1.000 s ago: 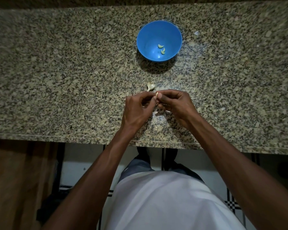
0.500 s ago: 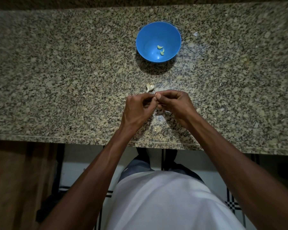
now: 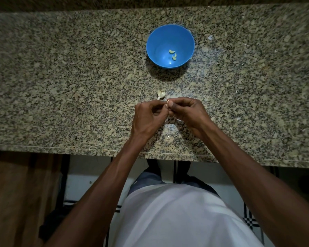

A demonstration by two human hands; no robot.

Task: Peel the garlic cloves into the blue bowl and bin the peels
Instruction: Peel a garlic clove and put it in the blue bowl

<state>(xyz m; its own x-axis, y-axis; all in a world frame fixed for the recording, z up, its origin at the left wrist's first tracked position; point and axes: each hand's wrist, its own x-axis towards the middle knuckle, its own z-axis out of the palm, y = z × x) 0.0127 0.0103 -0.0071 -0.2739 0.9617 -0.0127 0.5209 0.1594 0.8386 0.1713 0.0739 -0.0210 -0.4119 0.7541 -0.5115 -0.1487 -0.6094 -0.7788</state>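
Note:
A blue bowl stands on the granite counter with two peeled cloves inside. Nearer me, my left hand and my right hand meet fingertip to fingertip over the counter. Between them they pinch a small garlic cloves piece, mostly hidden by the fingers. One unpeeled clove lies on the counter just beyond my hands. Thin peel scraps lie on the counter beneath my wrists.
A pale scrap lies to the right of the bowl. The counter's front edge runs below my forearms. A tiled floor and a wooden cabinet side show under it.
Both hands stay together on the clove with only slight finger shifts. The view has dipped a little, so the bowl sits lower in the frame.

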